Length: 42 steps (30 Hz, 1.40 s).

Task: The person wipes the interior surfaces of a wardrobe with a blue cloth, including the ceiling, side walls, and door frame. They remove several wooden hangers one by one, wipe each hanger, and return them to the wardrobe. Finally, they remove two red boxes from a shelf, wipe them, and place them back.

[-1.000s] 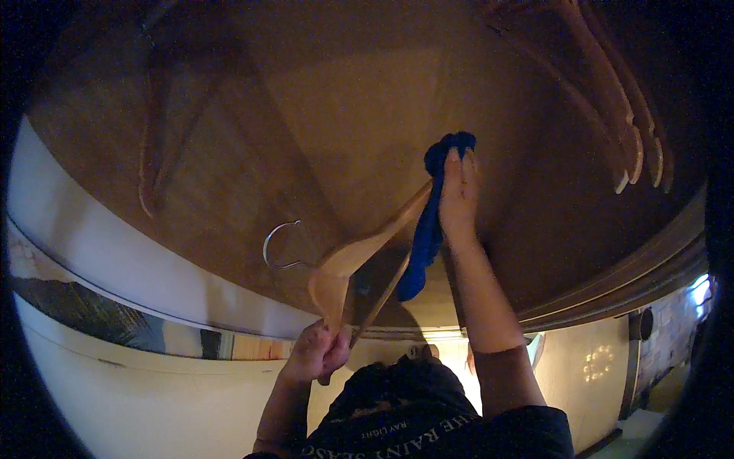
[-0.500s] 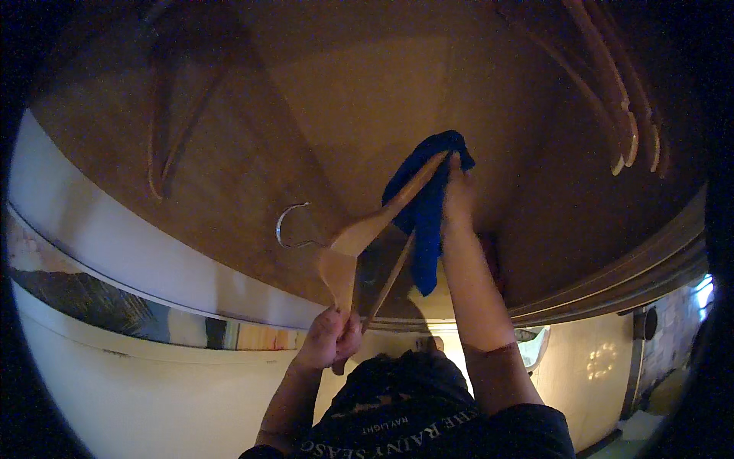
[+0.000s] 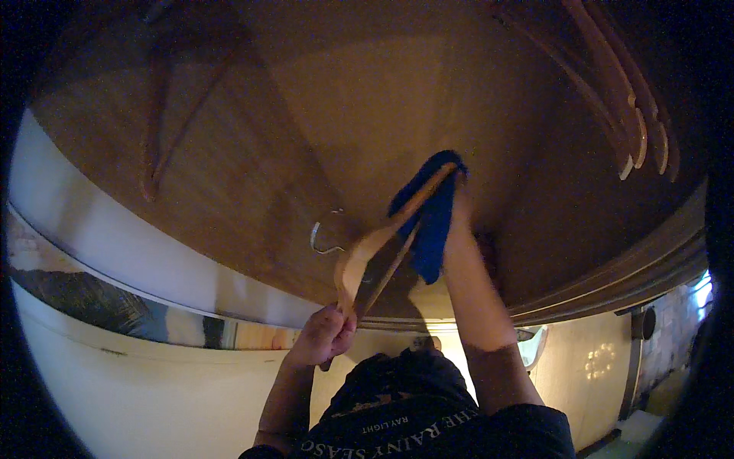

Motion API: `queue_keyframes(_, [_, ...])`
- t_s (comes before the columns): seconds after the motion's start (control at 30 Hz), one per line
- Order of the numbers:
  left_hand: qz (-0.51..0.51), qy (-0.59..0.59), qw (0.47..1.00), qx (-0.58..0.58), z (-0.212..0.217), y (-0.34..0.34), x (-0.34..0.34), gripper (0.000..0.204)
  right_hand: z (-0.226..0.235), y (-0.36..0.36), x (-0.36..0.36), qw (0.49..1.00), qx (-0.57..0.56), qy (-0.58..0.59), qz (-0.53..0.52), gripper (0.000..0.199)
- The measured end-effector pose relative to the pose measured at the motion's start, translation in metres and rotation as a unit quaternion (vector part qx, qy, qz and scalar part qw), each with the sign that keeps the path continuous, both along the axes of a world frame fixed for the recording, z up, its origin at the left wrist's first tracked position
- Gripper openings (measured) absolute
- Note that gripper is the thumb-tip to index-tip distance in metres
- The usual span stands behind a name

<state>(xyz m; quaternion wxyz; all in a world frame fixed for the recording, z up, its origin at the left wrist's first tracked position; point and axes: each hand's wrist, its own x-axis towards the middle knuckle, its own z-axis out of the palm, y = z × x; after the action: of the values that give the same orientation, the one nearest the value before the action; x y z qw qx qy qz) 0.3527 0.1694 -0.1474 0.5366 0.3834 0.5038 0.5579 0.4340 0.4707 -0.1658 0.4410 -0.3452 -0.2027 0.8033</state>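
A wooden clothes hanger with a metal hook is tilted in front of me. My left hand is closed round its lower end, near my body. At the far end my right hand presses a blue cloth against the wood. The cloth is draped over that end and hangs down beside the hanger's thin bar. Part of the right hand's fingers is hidden behind the cloth and the hanger's tip.
Several wooden hangers hang at the upper right inside the brown wooden wardrobe. Another hanger hangs at the left in shadow. A wooden edge curves along the right, with a lit floor below it.
The hanger has turned, and its hook has swung right and nearer the wood. My right hand and the cloth have shifted slightly down. The left hand has stayed nearly in place.
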Motion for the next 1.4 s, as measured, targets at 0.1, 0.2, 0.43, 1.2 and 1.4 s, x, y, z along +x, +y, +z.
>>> queue_keyframes(0.1, [-0.004, -0.108, 0.994, -0.022, -0.01, 0.006, 0.004, 0.042, -0.025, -0.021, -0.016, 0.994, -0.016, -0.101, 0.042, 0.067])
queue_keyframes(0.2, [0.019, -0.059, 0.998, -0.021, -0.005, 0.01, 0.01, 0.043, -0.041, -0.033, -0.017, 0.984, 0.041, -0.172, 0.031, 0.067])
queue_keyframes(0.43, [-0.011, -0.036, 0.999, 0.01, -0.002, 0.006, 0.01, 0.041, 0.008, 0.011, 0.006, 0.999, -0.028, -0.016, -0.042, 0.056])
queue_keyframes(1.2, [0.153, -0.103, 0.982, -0.045, 0.022, 0.064, 0.028, 0.044, -0.042, -0.118, -0.014, 0.988, 0.095, 0.065, 0.1, 0.056])
queue_keyframes(1.4, [0.296, -0.065, 0.949, -0.087, 0.014, 0.07, 0.039, 0.046, 0.026, -0.15, 0.029, 0.96, 0.138, 0.093, 0.225, 0.047])
